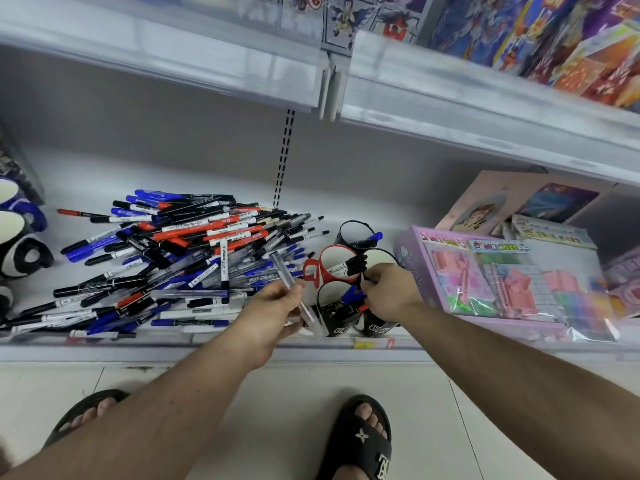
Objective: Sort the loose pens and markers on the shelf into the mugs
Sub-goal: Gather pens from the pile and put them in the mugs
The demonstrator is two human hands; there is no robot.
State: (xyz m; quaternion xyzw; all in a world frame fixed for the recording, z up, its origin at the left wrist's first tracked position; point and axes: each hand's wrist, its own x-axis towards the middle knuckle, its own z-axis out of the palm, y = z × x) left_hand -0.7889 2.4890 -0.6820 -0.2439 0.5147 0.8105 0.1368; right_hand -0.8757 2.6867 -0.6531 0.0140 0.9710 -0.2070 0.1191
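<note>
Currently the left hand (277, 306) grips a clear plastic pen (292, 289); the right hand (384, 289) pinches a blue marker (353, 295) over the black ceramic mug (337, 315) just beneath it. Risk: knocking the crowded adjacent red-rimmed mug (337, 265), or disturbing the loose pen heap (173, 258) left of both hands.

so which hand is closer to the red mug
The right hand. It sits just right of the red mug, at the neighbouring mugs' rims. The left hand, holding a clear pen, is lower left, farther off.
</note>
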